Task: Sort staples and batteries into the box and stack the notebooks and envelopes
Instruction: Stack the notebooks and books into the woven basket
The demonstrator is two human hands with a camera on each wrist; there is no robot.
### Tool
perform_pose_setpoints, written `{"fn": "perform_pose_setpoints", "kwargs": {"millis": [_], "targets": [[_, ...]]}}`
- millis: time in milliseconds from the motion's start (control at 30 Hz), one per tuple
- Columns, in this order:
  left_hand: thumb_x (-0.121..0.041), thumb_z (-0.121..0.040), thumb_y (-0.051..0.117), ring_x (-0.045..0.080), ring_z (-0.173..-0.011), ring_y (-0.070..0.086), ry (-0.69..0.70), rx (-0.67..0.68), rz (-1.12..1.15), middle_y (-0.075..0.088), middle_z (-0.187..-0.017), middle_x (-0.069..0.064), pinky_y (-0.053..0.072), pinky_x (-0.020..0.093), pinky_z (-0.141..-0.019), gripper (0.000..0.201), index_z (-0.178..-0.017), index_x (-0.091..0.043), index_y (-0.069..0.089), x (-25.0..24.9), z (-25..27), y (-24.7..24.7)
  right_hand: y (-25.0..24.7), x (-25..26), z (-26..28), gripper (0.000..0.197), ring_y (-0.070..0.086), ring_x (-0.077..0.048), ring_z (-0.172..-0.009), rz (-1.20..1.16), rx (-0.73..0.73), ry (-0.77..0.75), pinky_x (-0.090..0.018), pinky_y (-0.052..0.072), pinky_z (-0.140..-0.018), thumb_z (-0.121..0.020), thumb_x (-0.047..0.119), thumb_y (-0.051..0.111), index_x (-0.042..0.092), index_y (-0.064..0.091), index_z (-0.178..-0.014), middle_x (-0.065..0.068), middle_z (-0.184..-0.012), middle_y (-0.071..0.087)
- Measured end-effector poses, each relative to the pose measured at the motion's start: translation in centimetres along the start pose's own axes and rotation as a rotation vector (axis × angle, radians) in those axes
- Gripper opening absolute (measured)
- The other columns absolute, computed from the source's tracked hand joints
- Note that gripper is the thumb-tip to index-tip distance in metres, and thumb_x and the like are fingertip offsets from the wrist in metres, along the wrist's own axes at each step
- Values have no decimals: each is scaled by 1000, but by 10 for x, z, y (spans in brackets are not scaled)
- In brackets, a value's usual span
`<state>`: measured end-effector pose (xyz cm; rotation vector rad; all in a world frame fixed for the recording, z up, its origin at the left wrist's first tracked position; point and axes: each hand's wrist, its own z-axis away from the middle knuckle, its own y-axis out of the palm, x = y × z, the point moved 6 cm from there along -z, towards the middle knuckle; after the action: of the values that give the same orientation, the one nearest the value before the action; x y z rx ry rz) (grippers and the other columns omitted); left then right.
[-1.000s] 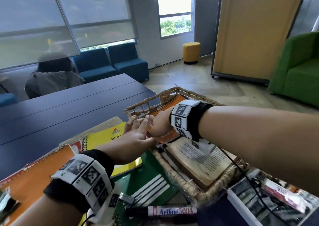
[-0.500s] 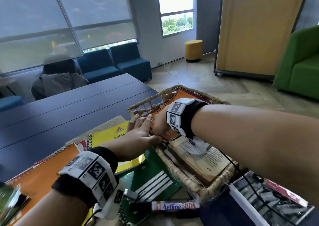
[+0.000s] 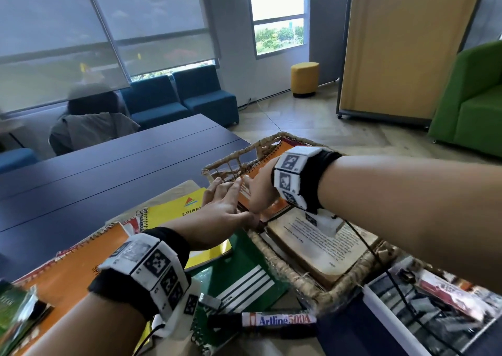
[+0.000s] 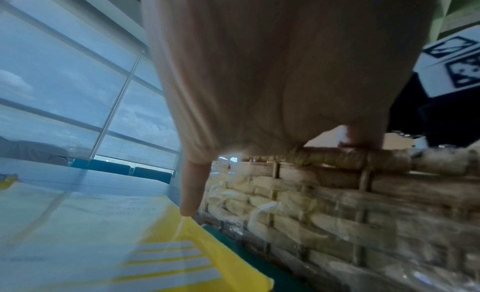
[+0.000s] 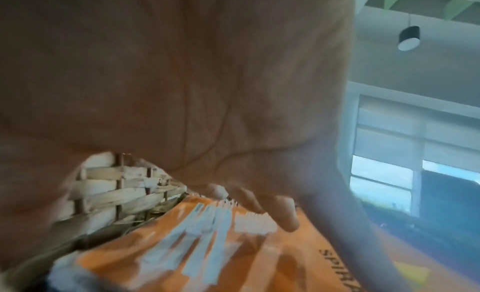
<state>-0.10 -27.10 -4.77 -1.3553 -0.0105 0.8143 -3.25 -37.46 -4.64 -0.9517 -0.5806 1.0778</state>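
Observation:
A woven basket (image 3: 312, 282) stands on the table with an orange spiral notebook (image 3: 271, 160) leaning against its far left wall. My right hand (image 3: 258, 192) reaches into the basket. Its fingers (image 5: 280, 214) curl over the spiral edge of the orange notebook (image 5: 259, 255). My left hand (image 3: 225, 201) lies beside it at the basket's left rim (image 4: 337, 159), fingers straight and thumb resting on the rim. The right fingertips are hidden behind the left hand in the head view. No staples, batteries or envelopes are clearly visible.
An open book (image 3: 320, 241) lies in the basket. Left of it lie a yellow spiral notebook (image 3: 176, 211), a green notebook (image 3: 244, 271) and another orange notebook (image 3: 68, 271). A marker (image 3: 271, 321) and a magazine (image 3: 421, 301) lie near me. The dark table (image 3: 108, 171) stretches away behind.
Both hands have stayed together at the basket's left rim. The left hand has edged slightly closer to the rim, and the right hand still holds the orange notebook.

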Motion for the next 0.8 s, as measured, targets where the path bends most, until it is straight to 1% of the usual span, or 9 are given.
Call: {"fn": "perform_pose_setpoints", "kwargs": {"millis": [67,100,233,300,400,567,667,733,800], "targets": [[-78,-64,51,13,-151,-28,13,11,17,-14,-169,-12,-12,43,-123,124,-164,-29,-4,1,-2,1,-1,-7,15,92,13,-31,-156,41,-7,10,-28,16,-119,-104,32,58,-4,-6,-159,-22,-168,10],[-78,-64,51,12,-151,-28,18,11,12,-14,-169,-12,-13,43,-122,123,-163,-29,-4,2,-3,1,1,-10,25,101,14,-29,-156,37,29,19,-32,17,-120,-100,40,62,3,-8,-161,-18,-170,8],[-77,-68,46,12,-150,-30,25,15,-17,-14,-169,-13,-15,39,-121,118,-163,-30,-7,5,-1,1,12,-16,28,85,38,-30,-145,-42,125,8,-37,36,-110,-100,38,63,10,15,-163,-18,-161,34],[-77,-69,44,11,-150,-30,21,16,-32,-14,-169,-13,-15,38,-120,117,-162,-30,-8,5,0,1,14,-12,21,78,42,-29,-142,-77,140,-21,-29,36,-100,-101,32,62,6,20,-161,-17,-157,40],[-76,-69,44,11,-150,-29,22,9,-35,-13,-169,-13,-15,37,-120,115,-162,-32,-7,3,1,1,8,-11,24,70,38,-23,-144,-96,123,-64,-20,33,-89,-103,30,58,5,25,-159,-12,-161,37],[-75,-77,49,14,-152,-27,-16,14,-97,-13,-169,-10,-13,38,-122,113,-163,-27,-7,1,3,-1,5,-7,24,64,39,-21,-142,-49,83,-119,-17,34,-80,-104,26,57,4,29,-157,-11,-160,37],[-75,-72,45,15,-152,-26,-31,10,-104,-12,-170,-8,-13,40,-122,116,-164,-25,-4,-2,1,-2,12,-4,21,54,41,-20,-138,-53,180,-159,-20,38,-60,-105,12,54,-3,35,-153,-10,-153,44],[-74,-68,42,15,-153,-25,-28,-7,-94,-11,-170,-8,-12,41,-123,116,-164,-24,-1,-2,1,-2,9,-3,24,50,50,-23,-124,-110,176,-159,-15,43,-66,-101,9,59,-3,43,-147,-5,-141,50],[-73,-68,43,15,-153,-24,-17,-32,-65,-8,-170,-8,-12,41,-123,115,-164,-24,3,-2,2,-2,3,-5,29,59,52,-23,-124,-122,135,-125,-18,44,-85,-97,23,68,3,44,-148,-8,-141,53]]}}
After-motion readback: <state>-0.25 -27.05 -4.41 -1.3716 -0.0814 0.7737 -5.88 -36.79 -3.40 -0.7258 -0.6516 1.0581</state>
